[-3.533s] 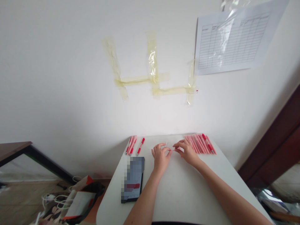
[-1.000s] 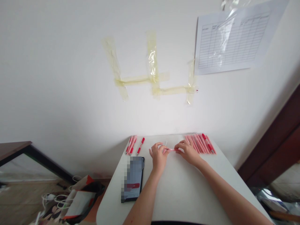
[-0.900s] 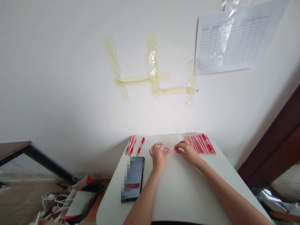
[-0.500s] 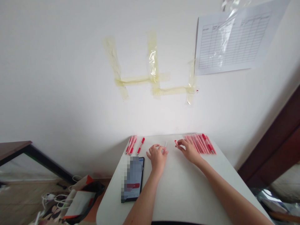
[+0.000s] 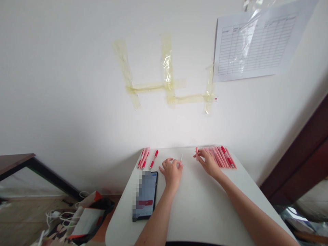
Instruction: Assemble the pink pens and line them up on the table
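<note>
My right hand (image 5: 208,162) pinches a pink pen barrel (image 5: 196,152) with a red end, at the left edge of a row of several pink pens (image 5: 220,157) along the far right of the white table (image 5: 205,212). My left hand (image 5: 171,171) rests on the table with its fingers curled, fingertips close to a thin clear refill (image 5: 181,158) that lies just beyond them. I cannot tell whether the left fingers touch it.
A few pink and red pens (image 5: 147,158) lie at the far left corner. A dark phone (image 5: 145,195) lies near the table's left edge. The wall behind carries tape strips (image 5: 166,82) and a printed sheet (image 5: 253,44). Bags and cables (image 5: 82,218) sit on the floor.
Both hands held one pen together at the table's middle. They have parted: the right hand carried the pink barrel right to the row, and the left hand drew back left beside the refill.
</note>
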### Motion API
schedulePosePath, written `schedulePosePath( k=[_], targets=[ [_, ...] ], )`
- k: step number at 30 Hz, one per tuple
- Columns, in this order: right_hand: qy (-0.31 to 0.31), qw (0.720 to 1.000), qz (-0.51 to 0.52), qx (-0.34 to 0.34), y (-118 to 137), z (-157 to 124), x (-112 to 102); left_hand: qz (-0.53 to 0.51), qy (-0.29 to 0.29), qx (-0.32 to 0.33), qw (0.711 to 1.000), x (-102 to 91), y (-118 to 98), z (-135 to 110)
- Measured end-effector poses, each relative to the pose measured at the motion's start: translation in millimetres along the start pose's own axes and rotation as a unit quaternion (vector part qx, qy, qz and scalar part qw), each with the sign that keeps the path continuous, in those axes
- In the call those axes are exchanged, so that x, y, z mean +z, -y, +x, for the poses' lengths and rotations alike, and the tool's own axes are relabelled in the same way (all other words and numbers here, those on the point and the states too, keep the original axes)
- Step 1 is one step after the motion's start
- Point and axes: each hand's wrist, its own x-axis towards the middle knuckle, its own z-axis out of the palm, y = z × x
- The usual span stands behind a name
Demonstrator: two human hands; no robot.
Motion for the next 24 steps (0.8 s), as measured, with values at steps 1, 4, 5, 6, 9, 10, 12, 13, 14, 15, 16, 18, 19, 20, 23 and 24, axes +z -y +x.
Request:
schedulePosePath(
  k=[1, 4, 5, 6, 9, 10, 12, 13, 14, 15, 16, 18, 19, 20, 23, 24],
  targets=[
    [-0.001, 1.0, -0.003, 0.0, 0.0, -0.1, 0.1, 0.005, -0.002, 0.001, 1.0, 0.0, 0.4, 0.0],
    [0.011, 1.0, 0.003, -0.001, 0.8, -0.1, -0.3, 0.021, 0.001, 0.009, 1.0, 0.1, 1.4, 0.2],
    [0.016, 1.0, 0.005, -0.002, 1.1, -0.2, -0.6, 0.026, 0.003, 0.012, 1.0, 0.0, 1.5, 0.2],
    [0.02, 1.0, 0.005, -0.003, 1.5, -0.2, -0.9, 0.031, 0.002, 0.015, 0.999, 0.0, 1.5, 0.3],
    [0.018, 1.0, -0.019, -0.008, 2.5, -0.9, -1.4, 0.037, -0.005, 0.018, 0.999, 0.2, 1.2, 0.6],
    [0.015, 0.999, -0.031, -0.009, 2.8, -1.4, -1.4, 0.039, -0.007, 0.018, 0.999, 0.4, 1.1, 0.8],
    [0.007, 0.998, -0.055, -0.01, 3.5, -2.5, -1.3, 0.039, -0.011, 0.014, 0.999, 1.0, 1.3, 1.1],
    [0.004, 0.998, -0.065, -0.01, 3.8, -3.0, -1.3, 0.038, -0.011, 0.013, 0.999, 1.2, 1.5, 1.3],
    [0.002, 0.997, -0.073, -0.011, 4.1, -3.5, -1.4, 0.037, -0.011, 0.01, 0.999, 1.4, 1.8, 1.5],
    [0.0, 0.997, -0.081, -0.012, 4.5, -3.9, -1.5, 0.035, -0.011, 0.007, 0.999, 1.4, 2.1, 1.7],
    [0.0, 0.996, -0.088, -0.015, 4.8, -4.2, -1.8, 0.032, -0.011, 0.005, 0.999, 1.2, 2.4, 1.9],
    [0.001, 0.995, -0.098, -0.02, 5.4, -4.5, -2.5, 0.027, -0.015, 0.001, 1.0, 0.4, 2.9, 2.2],
    [0.003, 0.995, -0.102, -0.021, 5.5, -4.6, -2.9, 0.024, -0.018, 0.0, 1.0, -0.2, 3.0, 2.3],
    [0.004, 0.994, -0.105, -0.022, 5.6, -4.7, -3.3, 0.02, -0.021, -0.001, 1.0, -0.9, 3.1, 2.3],
    [0.005, 0.993, -0.12, -0.021, 4.9, -4.8, -4.4, 0.012, -0.03, -0.004, 0.999, -2.9, 3.1, 2.6],
    [0.001, 0.992, -0.128, -0.022, 4.4, -4.8, -4.7, 0.009, -0.032, -0.004, 0.999, -3.5, 3.1, 2.6]
  ],
)
